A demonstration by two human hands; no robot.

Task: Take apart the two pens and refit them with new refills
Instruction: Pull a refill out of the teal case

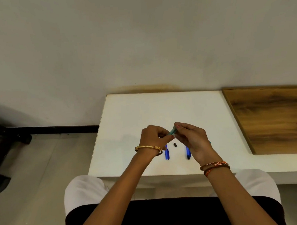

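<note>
While both hands' fingers (171, 136) pinch the teal pen barrel (172, 130), it slants from near-left up to far-right between them.

Your lighting's soft and kinda dim, the wall (138, 33) looks grey and murky. The white desk (126, 114) is brightest, only faint shadows on it. Wide lens bends the edges, and small stuff looks smeary.

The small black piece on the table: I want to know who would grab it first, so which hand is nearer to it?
About even, perhaps the left. The black piece lies below the gap between the left hand and the right hand, which together hold a teal pen part.
</note>
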